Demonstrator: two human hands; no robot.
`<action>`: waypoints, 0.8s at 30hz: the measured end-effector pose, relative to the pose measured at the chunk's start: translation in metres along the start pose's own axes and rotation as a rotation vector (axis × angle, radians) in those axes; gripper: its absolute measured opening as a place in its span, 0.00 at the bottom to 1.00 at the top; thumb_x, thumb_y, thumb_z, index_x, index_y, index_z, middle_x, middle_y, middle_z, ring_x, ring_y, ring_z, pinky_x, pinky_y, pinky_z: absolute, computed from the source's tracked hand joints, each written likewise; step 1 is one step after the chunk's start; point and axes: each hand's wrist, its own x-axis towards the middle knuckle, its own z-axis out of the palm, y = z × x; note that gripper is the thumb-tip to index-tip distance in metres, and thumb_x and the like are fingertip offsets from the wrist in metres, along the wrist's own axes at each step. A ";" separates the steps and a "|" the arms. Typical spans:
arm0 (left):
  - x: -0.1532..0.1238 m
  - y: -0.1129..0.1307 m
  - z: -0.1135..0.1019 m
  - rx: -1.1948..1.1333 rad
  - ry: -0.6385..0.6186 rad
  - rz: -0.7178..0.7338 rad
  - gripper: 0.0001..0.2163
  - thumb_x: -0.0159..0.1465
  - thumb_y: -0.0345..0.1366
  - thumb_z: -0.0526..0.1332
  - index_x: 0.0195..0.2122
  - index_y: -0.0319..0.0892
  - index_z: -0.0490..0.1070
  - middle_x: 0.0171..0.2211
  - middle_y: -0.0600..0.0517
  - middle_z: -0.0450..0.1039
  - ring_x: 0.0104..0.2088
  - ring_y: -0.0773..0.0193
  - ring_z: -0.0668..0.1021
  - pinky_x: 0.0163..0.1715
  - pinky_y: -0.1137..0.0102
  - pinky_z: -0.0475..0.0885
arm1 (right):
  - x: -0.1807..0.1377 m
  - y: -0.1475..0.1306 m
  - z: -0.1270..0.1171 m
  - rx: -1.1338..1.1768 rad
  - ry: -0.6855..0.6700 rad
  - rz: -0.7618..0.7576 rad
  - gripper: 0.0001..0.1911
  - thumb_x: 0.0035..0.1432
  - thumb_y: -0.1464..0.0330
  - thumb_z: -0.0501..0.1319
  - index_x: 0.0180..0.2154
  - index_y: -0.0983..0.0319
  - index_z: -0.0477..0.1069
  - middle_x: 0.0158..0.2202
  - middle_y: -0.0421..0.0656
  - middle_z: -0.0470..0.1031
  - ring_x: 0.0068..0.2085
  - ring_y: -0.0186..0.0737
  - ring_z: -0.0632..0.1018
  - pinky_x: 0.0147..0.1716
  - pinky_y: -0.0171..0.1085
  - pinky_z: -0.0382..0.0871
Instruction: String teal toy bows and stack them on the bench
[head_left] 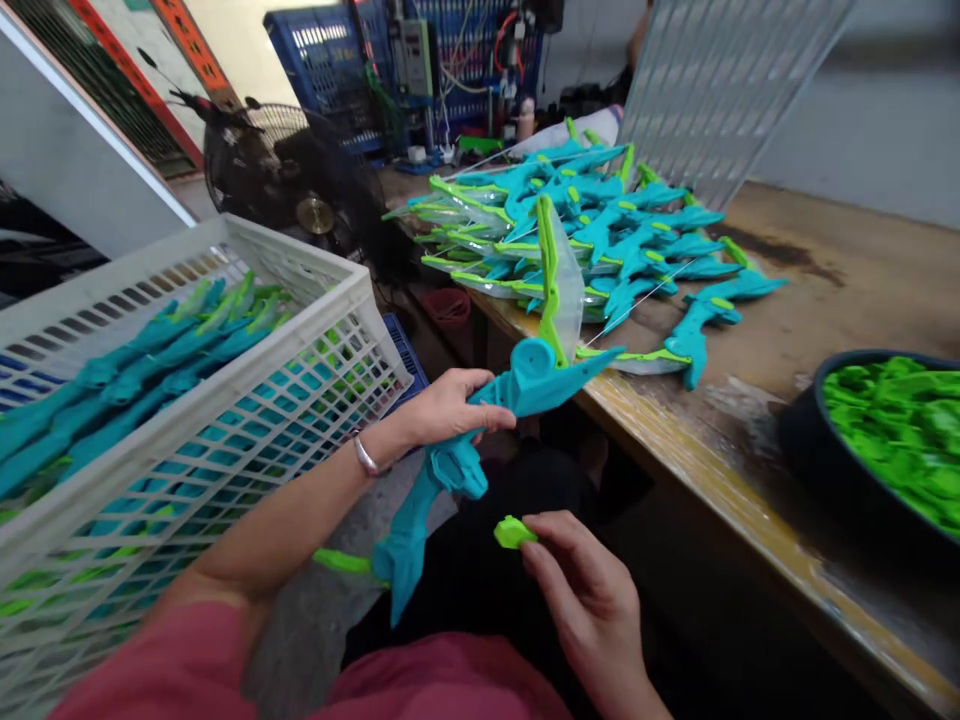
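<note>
My left hand (457,408) is wrapped round the middle of a blue plastic toy bow (540,385), holding it at a slant over my lap. One green limb with a clear sheet stands up at its far end; a green limb also shows at its lower end. Between thumb and fingers of my right hand (581,580) is a small green plastic piece (512,533), apart from the bow and to the right of its grip. Many similar bows (600,215) lie heaped on the wooden table (817,270).
At the left stands a white plastic crate (292,310) with more blue and green bows in it. A black tub (799,425) of green pieces sits on the table's right. Behind are a fan (315,210), blue crates (322,60) and a ridged translucent panel (720,90).
</note>
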 end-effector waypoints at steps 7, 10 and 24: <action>-0.001 0.068 0.021 -0.077 0.146 0.221 0.24 0.53 0.53 0.74 0.36 0.42 0.67 0.19 0.58 0.69 0.18 0.67 0.72 0.17 0.74 0.68 | 0.045 -0.043 -0.005 -0.185 0.061 -0.257 0.12 0.70 0.78 0.59 0.49 0.58 0.74 0.42 0.42 0.74 0.41 0.32 0.78 0.39 0.29 0.73; -0.009 0.061 0.032 -0.053 0.130 0.176 0.20 0.55 0.44 0.74 0.38 0.42 0.66 0.21 0.59 0.69 0.19 0.67 0.73 0.17 0.74 0.69 | 0.046 -0.040 -0.004 -0.211 0.120 -0.266 0.12 0.69 0.79 0.60 0.48 0.59 0.75 0.41 0.42 0.73 0.39 0.32 0.78 0.38 0.29 0.72; -0.014 0.015 0.057 -0.170 0.036 0.048 0.13 0.60 0.37 0.66 0.42 0.43 0.64 0.31 0.58 0.68 0.26 0.68 0.78 0.24 0.74 0.74 | 0.018 0.004 0.022 -0.199 0.277 -0.090 0.05 0.68 0.74 0.63 0.42 0.59 0.77 0.34 0.39 0.75 0.33 0.34 0.77 0.32 0.33 0.70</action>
